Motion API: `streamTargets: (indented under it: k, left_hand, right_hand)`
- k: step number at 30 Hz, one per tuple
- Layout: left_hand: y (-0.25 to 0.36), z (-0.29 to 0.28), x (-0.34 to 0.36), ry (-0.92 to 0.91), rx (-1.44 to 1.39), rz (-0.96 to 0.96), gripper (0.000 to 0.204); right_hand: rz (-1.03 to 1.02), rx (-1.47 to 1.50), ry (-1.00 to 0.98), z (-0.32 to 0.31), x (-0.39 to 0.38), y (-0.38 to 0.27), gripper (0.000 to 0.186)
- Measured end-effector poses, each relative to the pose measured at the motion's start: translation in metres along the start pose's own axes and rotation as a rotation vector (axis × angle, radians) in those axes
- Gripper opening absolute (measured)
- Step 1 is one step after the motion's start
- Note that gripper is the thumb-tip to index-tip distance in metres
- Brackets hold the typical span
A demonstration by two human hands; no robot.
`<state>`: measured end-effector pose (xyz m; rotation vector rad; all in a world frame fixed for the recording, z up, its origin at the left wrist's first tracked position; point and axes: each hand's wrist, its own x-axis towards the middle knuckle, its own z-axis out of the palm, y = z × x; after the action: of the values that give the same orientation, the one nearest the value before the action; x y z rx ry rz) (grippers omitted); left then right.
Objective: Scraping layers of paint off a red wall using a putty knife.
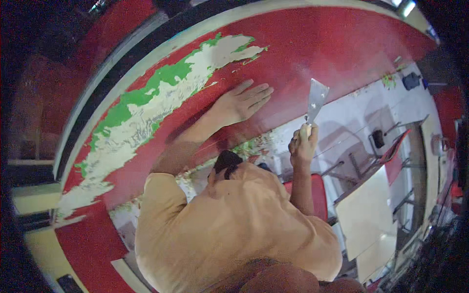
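A red wall [337, 39] fills the upper middle, with a long peeled band showing whitish plaster [141, 132] and green paint [117, 110] beneath. My left hand [244, 102] lies palm down on the red paint, just below and right of the band's upper end, fingers outstretched and holding nothing. Lower and to the right, my right hand [304, 146] grips the pale handle of a metal scraper [317, 95], its wide blade pointing up. Whether the blade touches the wall is unclear.
Below the wall, a pale floor [342, 115] has scattered paint flakes [246, 146]. Red chairs [317, 195] with dark metal frames and cream tabletops [361, 210] stand at the lower right. A dark object [412, 82] lies near the wall's far right. A dark band [146, 34] runs along the upper wall.
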<state>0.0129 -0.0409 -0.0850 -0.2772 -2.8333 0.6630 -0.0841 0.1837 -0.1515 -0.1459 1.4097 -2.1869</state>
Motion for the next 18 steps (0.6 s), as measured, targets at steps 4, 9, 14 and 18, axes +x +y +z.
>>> streamTargets:
  k: [4, 9, 14, 18]
  left_hand:
    - [-0.019, -0.021, -0.003, 0.626, 0.286, -0.571, 0.035]
    - [-0.021, -0.004, 0.006, 0.887, 0.356, -0.598, 0.023]
    - [-0.02, 0.004, 0.006, 0.885, 0.352, -0.564, 0.017]
    - [-0.02, 0.004, 0.012, 0.771, 0.375, -0.641, 0.013]
  right_hand:
    - [-0.01, 0.013, 0.043, -0.005, -0.006, -0.001, 0.011]
    - [0.006, -0.029, 0.096, -0.02, -0.017, -0.008, 0.011]
    - [-0.008, -0.036, 0.174, -0.041, -0.029, -0.004, 0.012]
    - [-0.003, -0.022, 0.191, -0.037, -0.044, 0.001, 0.01]
